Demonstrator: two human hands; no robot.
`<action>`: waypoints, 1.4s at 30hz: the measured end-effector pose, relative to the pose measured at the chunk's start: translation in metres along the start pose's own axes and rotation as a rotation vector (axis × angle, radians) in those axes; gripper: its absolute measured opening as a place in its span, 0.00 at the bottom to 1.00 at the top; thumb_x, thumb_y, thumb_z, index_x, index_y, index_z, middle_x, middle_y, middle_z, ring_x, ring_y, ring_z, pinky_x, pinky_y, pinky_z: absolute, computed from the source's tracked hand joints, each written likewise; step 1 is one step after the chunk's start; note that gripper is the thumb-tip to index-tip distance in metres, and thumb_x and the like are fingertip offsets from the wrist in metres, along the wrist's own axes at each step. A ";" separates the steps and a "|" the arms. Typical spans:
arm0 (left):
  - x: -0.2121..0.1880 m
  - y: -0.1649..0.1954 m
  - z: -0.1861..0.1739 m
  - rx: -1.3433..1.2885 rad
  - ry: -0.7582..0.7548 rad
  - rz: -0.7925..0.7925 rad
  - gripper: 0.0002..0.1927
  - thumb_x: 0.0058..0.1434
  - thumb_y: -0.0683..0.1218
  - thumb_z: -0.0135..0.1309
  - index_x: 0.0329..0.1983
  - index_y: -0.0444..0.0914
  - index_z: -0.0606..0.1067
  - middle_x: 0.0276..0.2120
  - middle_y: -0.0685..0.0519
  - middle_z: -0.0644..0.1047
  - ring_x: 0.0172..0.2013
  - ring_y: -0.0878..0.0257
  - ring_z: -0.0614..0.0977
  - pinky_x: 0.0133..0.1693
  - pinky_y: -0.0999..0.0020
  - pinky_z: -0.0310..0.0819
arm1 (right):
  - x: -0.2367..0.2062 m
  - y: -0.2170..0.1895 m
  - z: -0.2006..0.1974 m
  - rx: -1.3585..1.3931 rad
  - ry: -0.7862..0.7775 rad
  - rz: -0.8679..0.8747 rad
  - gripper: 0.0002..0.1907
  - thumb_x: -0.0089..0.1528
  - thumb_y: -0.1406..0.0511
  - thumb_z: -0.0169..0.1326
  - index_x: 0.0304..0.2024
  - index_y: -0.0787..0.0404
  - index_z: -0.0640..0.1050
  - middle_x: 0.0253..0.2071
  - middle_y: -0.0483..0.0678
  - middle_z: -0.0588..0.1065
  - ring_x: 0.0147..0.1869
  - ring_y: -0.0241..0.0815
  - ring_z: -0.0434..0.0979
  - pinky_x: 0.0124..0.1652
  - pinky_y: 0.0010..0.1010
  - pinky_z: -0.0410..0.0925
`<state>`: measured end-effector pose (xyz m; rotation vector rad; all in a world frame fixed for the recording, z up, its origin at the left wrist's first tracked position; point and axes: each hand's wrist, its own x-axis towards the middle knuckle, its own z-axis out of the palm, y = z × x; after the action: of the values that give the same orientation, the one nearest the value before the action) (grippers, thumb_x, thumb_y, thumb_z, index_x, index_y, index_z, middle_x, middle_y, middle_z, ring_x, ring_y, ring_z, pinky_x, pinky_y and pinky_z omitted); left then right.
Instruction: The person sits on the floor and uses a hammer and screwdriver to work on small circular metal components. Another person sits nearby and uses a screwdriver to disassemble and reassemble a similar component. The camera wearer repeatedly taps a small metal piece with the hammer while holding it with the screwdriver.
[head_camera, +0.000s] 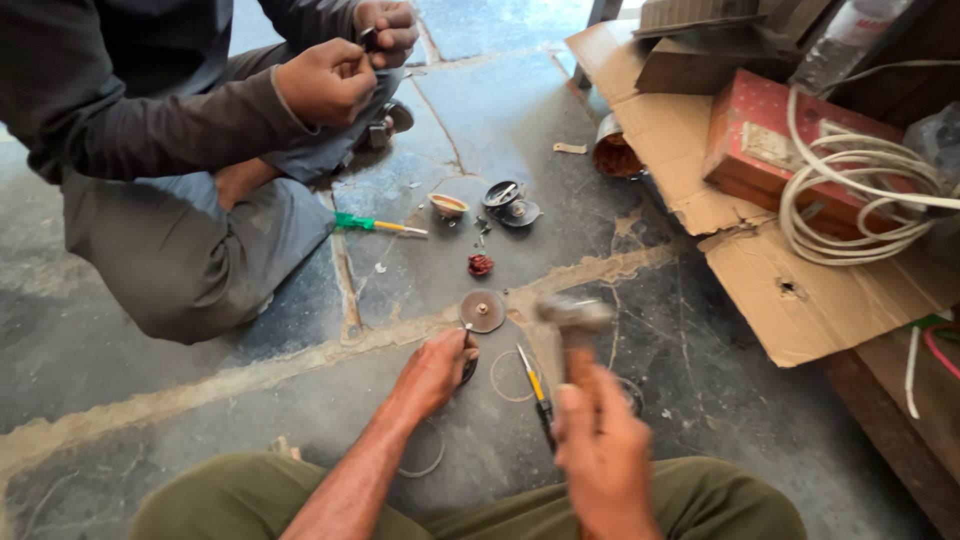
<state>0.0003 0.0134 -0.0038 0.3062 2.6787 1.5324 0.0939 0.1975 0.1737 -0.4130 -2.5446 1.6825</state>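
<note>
Right hand (603, 450): fist closed around blurred hammer (574, 322).
Left hand (436, 368): pinches a small dark part, mostly hidden.
Floor (150, 390): cracked grey stone; cardboard (800, 290) at right.

My right hand (605, 450) and the hammer (573, 325) in its grip are smeared by motion blur, so I cannot make out the head's shape. My left hand (435, 370) covers the small dark part (468, 372) beneath it. The other person's hands (345, 65) hide what they pinch, and the top edge cuts that person off. The white cable coil (860, 195) runs off the right edge.
</note>
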 end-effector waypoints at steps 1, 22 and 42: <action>0.000 0.000 0.000 0.002 -0.009 -0.006 0.06 0.66 0.45 0.53 0.38 0.36 0.74 0.38 0.43 0.78 0.42 0.43 0.81 0.42 0.53 0.74 | -0.006 -0.008 -0.007 0.035 0.040 -0.077 0.17 0.66 0.57 0.50 0.48 0.62 0.77 0.20 0.44 0.73 0.19 0.32 0.70 0.21 0.28 0.65; 0.000 0.004 -0.001 -0.037 0.026 -0.013 0.06 0.64 0.45 0.54 0.39 0.37 0.75 0.36 0.43 0.79 0.39 0.45 0.83 0.41 0.55 0.75 | 0.005 0.023 0.009 -0.276 -0.075 -0.035 0.19 0.65 0.54 0.49 0.52 0.57 0.77 0.18 0.52 0.75 0.21 0.45 0.76 0.24 0.39 0.68; -0.006 0.027 -0.012 -0.010 0.025 0.055 0.09 0.62 0.48 0.57 0.38 0.38 0.78 0.35 0.48 0.79 0.40 0.50 0.81 0.41 0.57 0.73 | -0.031 -0.022 -0.029 0.102 0.052 -0.116 0.24 0.65 0.56 0.48 0.56 0.65 0.76 0.21 0.46 0.76 0.19 0.31 0.71 0.21 0.23 0.65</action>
<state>0.0082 0.0153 0.0248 0.3656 2.7030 1.5741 0.1256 0.2072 0.2083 -0.2914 -2.3847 1.7266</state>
